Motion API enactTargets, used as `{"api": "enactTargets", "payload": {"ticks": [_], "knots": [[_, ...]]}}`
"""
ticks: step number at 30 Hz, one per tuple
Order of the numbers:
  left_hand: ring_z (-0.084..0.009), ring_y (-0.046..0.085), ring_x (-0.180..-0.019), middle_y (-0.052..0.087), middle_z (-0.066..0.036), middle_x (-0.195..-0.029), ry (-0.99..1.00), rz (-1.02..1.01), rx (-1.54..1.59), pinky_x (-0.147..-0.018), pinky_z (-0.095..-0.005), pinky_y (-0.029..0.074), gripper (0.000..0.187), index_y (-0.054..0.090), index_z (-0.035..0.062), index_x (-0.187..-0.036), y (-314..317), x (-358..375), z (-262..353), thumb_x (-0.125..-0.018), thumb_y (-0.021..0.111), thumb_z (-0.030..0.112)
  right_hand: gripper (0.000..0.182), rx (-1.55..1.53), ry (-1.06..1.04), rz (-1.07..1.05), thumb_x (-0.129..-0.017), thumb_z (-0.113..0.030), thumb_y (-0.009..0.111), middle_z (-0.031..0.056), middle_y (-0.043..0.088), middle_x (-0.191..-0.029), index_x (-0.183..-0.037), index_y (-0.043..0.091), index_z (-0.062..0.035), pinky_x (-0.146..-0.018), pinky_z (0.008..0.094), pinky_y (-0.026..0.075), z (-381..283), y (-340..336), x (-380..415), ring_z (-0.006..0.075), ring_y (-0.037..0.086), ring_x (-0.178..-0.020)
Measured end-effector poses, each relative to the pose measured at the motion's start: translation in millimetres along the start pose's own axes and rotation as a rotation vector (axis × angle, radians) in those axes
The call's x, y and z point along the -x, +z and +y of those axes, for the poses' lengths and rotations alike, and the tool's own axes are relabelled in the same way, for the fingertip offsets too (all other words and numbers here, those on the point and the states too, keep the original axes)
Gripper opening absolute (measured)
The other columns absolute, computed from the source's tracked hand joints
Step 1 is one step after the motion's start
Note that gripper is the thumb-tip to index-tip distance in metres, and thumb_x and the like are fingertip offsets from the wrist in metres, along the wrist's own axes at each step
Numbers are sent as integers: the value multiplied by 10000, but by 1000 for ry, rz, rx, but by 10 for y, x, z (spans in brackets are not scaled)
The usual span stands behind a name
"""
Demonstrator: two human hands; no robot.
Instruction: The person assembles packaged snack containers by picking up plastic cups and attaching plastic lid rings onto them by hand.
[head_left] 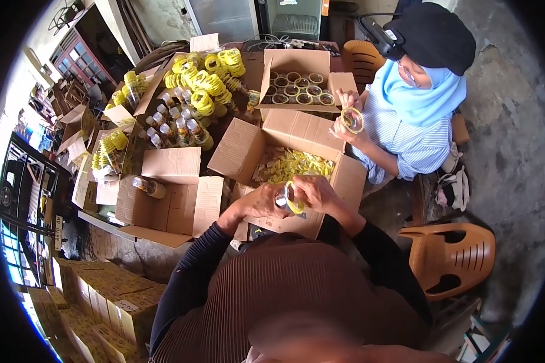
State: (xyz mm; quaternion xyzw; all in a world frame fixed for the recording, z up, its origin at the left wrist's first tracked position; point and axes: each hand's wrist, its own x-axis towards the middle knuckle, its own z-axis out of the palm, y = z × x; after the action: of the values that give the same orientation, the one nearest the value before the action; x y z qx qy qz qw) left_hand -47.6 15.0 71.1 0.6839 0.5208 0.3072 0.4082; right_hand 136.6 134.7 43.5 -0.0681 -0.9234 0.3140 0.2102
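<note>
Between my hands is a clear jar (280,197) with a yellow rim, tipped on its side with the rim toward the right. My left hand (261,202) is closed around its body. At the yellow rim, the fingers of my right hand (316,192) are bent and pinched. Both hands are over the near edge of an open cardboard box (290,124). Inside that box lie many small yellow-and-white packets (297,164).
At right, a co-worker (406,121) holds another yellow-rimmed jar (352,120). A box of jars (303,60) stands behind. To the left are an open box (175,202) with one jar inside, filled bottles (181,130) and yellow coils (206,81). An orange chair (451,257) stands right.
</note>
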Motion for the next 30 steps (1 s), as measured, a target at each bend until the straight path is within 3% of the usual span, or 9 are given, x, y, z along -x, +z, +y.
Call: {"api": "enactTargets", "payload": {"ticks": [5,8,12,13,14,16,19,25,30], "knots": [[-333,648,-624,628,-200,-701,116,225,-163,-583,-390,493,494,583,-32,-1010,106,-131,-208,-686,815,260,162,-90,-7,132,-894,-154,562,167,585,-755,-851,468,-28,-608,429,454,127,-29,-76,387,605,-725],[-353,647,-630,627,-193,-686,184,282,-157,-582,-403,501,458,587,-24,-989,109,-147,-118,-685,801,243,158,-162,77,166,-907,-161,554,179,577,-750,-866,488,-25,-599,422,441,78,-108,-109,408,579,-708],[-363,640,-623,628,-176,-700,100,355,-349,-572,-416,505,479,569,3,-984,215,-144,-74,-669,822,259,145,-207,189,286,-914,-130,537,156,511,-655,-856,497,-3,-563,389,416,156,-114,-152,256,505,-570],[-363,642,-632,632,-168,-728,96,353,-440,-569,-419,506,507,556,19,-989,238,-110,-4,-658,837,281,150,-236,187,479,-918,-124,531,121,475,-608,-840,497,0,-528,362,395,457,-21,-155,174,451,-549],[-363,644,-640,635,-159,-755,89,349,-530,-567,-423,507,536,543,36,-994,271,-70,33,-646,851,304,174,-418,458,561,-943,-136,512,92,469,-594,-828,499,-5,-511,343,385,768,-49,-116,160,451,-528],[-368,656,-710,648,-157,-843,124,458,-485,-594,-432,514,567,532,61,-1016,359,-20,-65,-641,861,331,185,-347,451,577,-973,-137,476,77,475,-601,-845,496,-5,-512,329,387,977,-205,7,138,458,-523],[-380,659,-764,651,-174,-841,15,476,-403,-630,-454,513,544,524,54,-1012,364,49,-178,-655,849,304,182,-395,534,378,-989,-139,474,96,501,-627,-865,492,-7,-535,338,411,773,-12,174,168,487,-543],[-402,661,-808,667,-193,-828,-67,376,-347,-676,-446,523,576,525,11,-1030,203,-31,-242,-679,860,321,255,-103,168,283,-891,-223,685,114,564,-825,-941,519,-35,-642,385,486,-47,-30,52,290,599,-733],[-423,658,-843,673,-205,-857,-98,270,-379,-711,-461,519,606,521,8,-1077,126,-57,-40,-709,842,367,280,229,19,276,-851,-242,694,154,554,-822,-868,507,-34,-666,421,488,-122,-116,-122,347,603,-775]]}}
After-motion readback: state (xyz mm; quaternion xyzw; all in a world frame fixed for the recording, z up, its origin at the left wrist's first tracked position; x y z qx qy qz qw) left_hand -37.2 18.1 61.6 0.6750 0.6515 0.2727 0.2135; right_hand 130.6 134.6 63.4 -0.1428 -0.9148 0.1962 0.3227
